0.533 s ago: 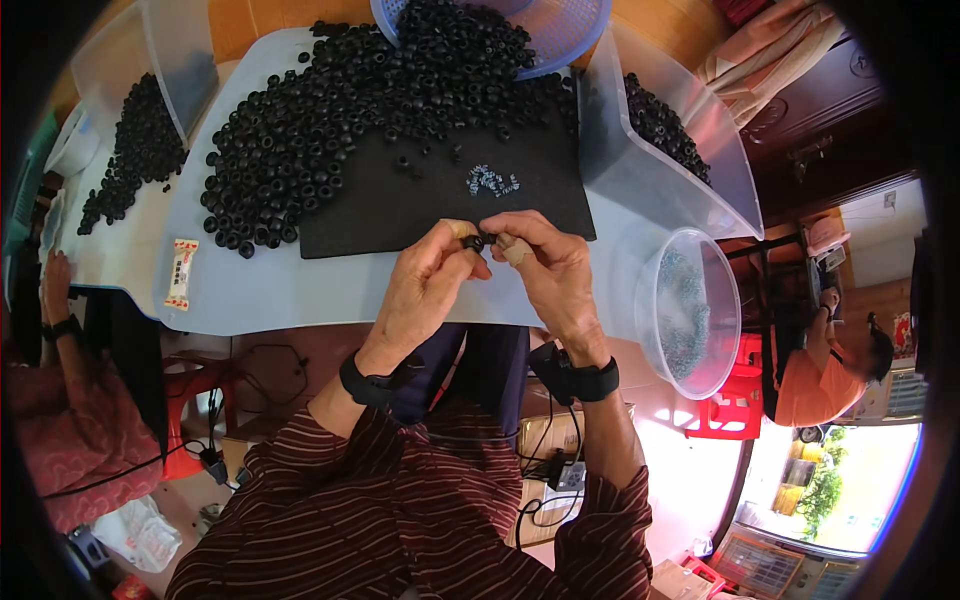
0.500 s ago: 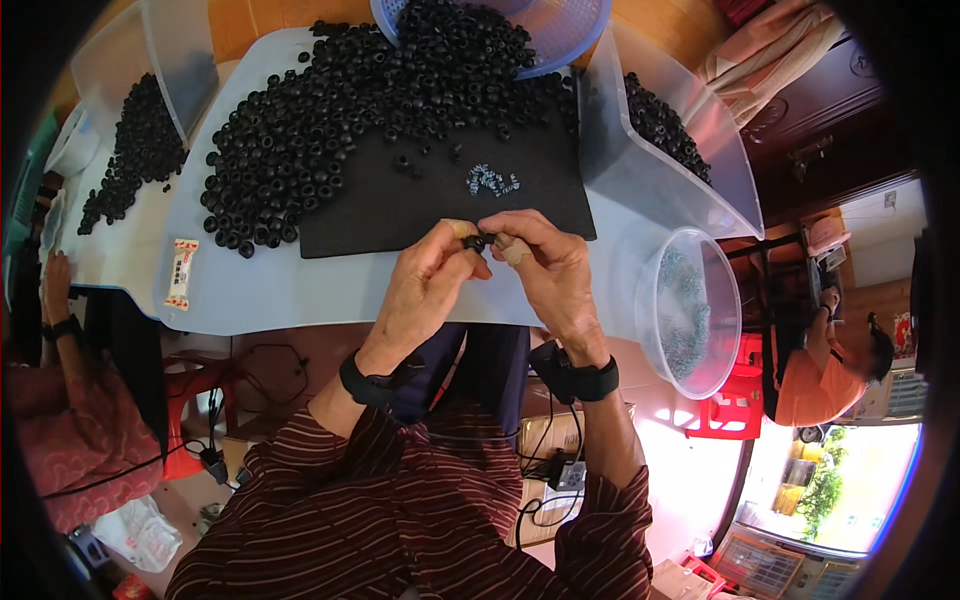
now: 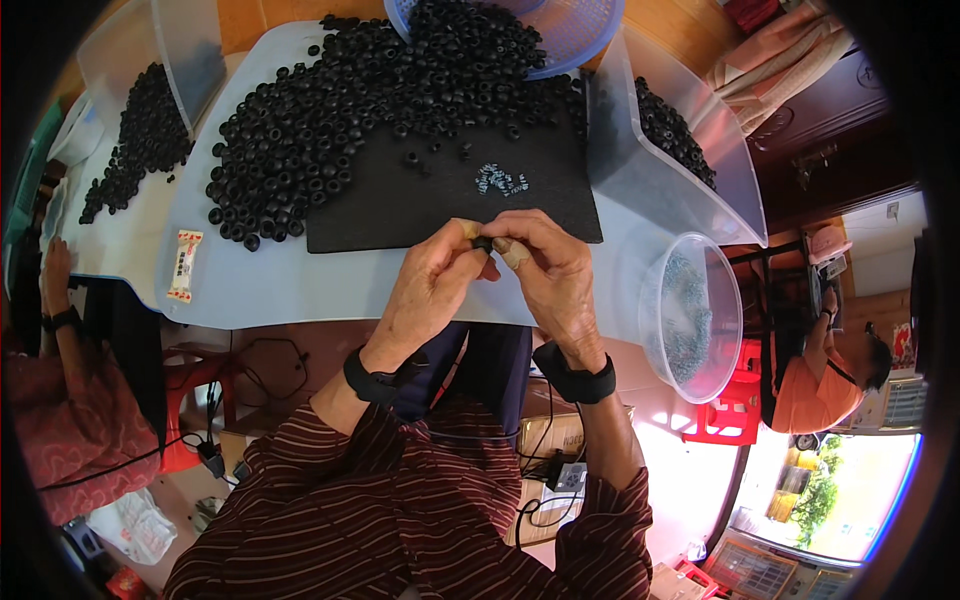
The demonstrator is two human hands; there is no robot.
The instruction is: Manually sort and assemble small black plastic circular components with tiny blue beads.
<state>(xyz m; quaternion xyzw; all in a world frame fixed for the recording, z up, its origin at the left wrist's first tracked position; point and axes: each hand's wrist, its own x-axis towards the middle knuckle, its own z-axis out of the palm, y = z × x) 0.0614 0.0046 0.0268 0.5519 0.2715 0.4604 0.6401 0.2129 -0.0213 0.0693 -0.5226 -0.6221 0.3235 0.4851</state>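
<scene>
A small round black part [image 3: 482, 244] is pinched between my two hands, close to the near edge of a black mat [image 3: 400, 218]. My left hand [image 3: 432, 282] grips it with thumb and forefinger. From the other side, my right hand [image 3: 552, 278] has its thumb and fingertips closed at the same part; whether a smaller piece is between them is hidden. Tape wraps some of my fingertips. A little cluster of pale blue bits [image 3: 500, 180] lies on the mat beyond my hands. Behind it spreads a big heap of black ring-shaped parts [image 3: 290, 150].
A blue basket [image 3: 590, 35] tops the heap. Clear bins [image 3: 665, 195] flank the table, with black parts inside the right one. A round clear tub [image 3: 735, 335] holds pale blue bits. A wrapped snack [image 3: 184, 266] lies left. Other people [image 3: 815, 385] sit at both sides.
My hands stay almost in place, fingertips working at the black part, which shows turned slightly. The whole view has shifted a little.
</scene>
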